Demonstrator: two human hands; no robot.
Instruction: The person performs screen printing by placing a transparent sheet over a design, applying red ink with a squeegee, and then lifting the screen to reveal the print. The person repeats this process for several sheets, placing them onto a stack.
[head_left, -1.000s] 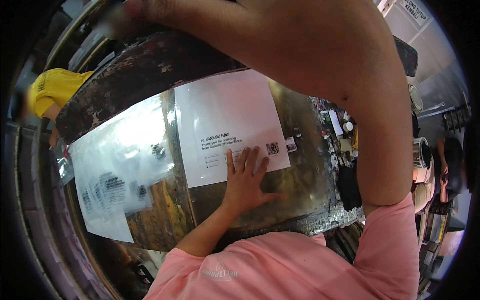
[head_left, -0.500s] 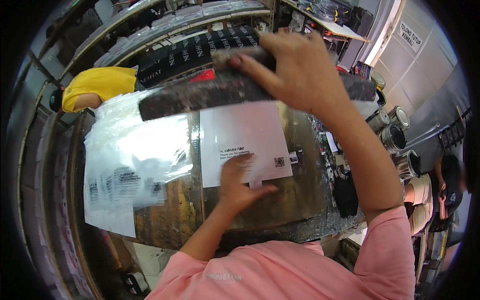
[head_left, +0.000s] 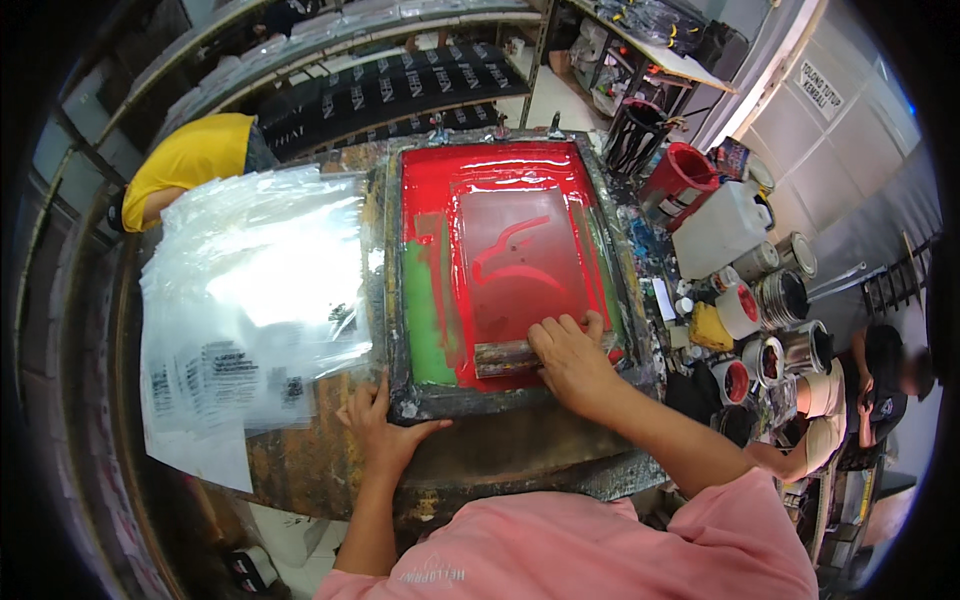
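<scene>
A dark-edged printing screen lies flat on the worn table, its mesh smeared with red ink around a curved red design. My right hand grips the wooden handle of a squeegee, which rests on the mesh near the screen's front edge. My left hand is at the front left corner of the screen, fingers up along its side and thumb stretched out; it looks empty. To the left, a fanned pile of shiny clear plastic bags with printed sheets spreads over the table.
Ink tins, a white jerrycan and a red bucket crowd the right side. Clamps stand at the screen's far edge. One person in yellow bends at the left; another person is at the right.
The screen, raised before, has come down flat and covers the white printed sheet. My right hand has moved down and nearer with the squeegee. My left hand has drawn back to the screen's corner.
</scene>
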